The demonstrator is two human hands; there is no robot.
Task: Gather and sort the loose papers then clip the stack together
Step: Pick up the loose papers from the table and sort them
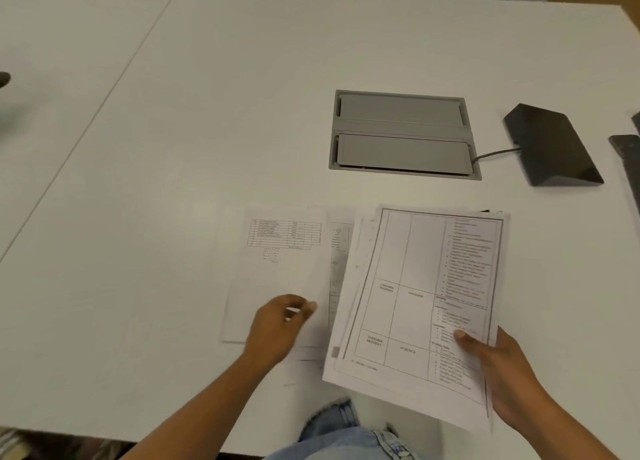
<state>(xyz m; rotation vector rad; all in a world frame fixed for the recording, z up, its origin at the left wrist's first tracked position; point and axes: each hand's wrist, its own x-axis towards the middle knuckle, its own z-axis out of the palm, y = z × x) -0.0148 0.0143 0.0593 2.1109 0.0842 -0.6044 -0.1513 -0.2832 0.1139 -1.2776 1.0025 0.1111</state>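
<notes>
My right hand [498,373] grips a stack of printed papers [415,304] by its lower right corner, thumb on top; the top sheet shows a table with text. The stack is tilted, and its far edge reaches over the table. To its left a loose sheet [277,272] with a small table printed at the top lies flat on the white table. My left hand [277,324] rests on that sheet's near end, fingers curled and pinching at the paper. Another sheet [339,252] peeks out between the loose sheet and the stack. A small dark item [485,211], maybe a clip, shows behind the stack.
A grey cable hatch [401,134] is set into the white table [173,148] beyond the papers. A black wedge-shaped device [550,144] with a cable sits at the right, with another dark object [627,148] at the right edge. My jeans-clad knee [339,432] shows below the table's near edge.
</notes>
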